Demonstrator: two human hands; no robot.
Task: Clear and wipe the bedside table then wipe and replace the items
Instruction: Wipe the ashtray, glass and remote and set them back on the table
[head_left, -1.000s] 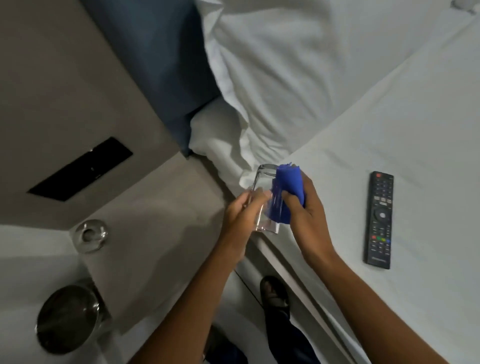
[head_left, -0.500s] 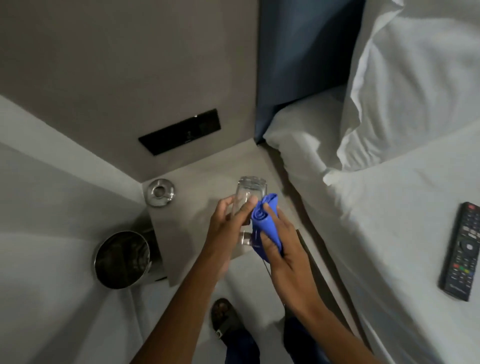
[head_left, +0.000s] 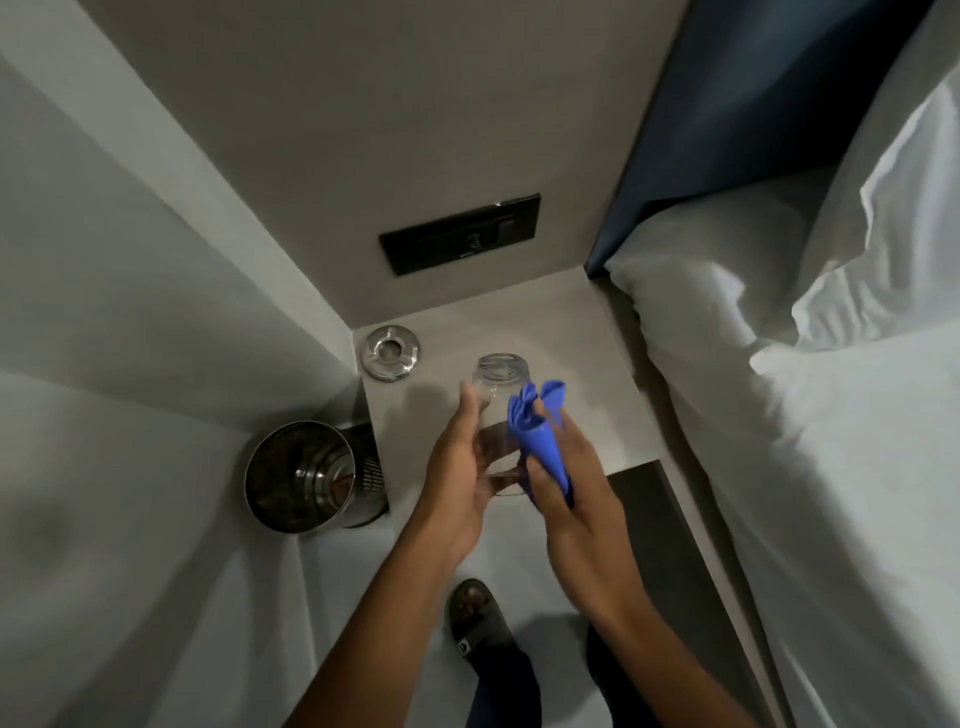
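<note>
The person's left hand (head_left: 460, 467) wraps the lower wall of a clear, cylindrical drinking glass (head_left: 497, 410), fingers along its near side, holding it tipped with the mouth facing away. The right hand (head_left: 566, 483) is clenched on a bunched bright-blue wiping cloth (head_left: 540, 441), which is pressed against the glass's right flank. The glass hangs in the air above the front half of the grey rectangular bedside table (head_left: 571, 364), not touching it.

The glass looks light but rigid, smooth and breakable; a freshly wiped wall is likely slippery, so a full wrap around the thick base end seems safer than a pinch at the rim.

At the table's far left corner sits a round chrome ashtray (head_left: 390, 353). A shiny steel waste bin (head_left: 306, 475) stands on the floor just left of the table, and white bedding (head_left: 779, 415) borders its right.
</note>
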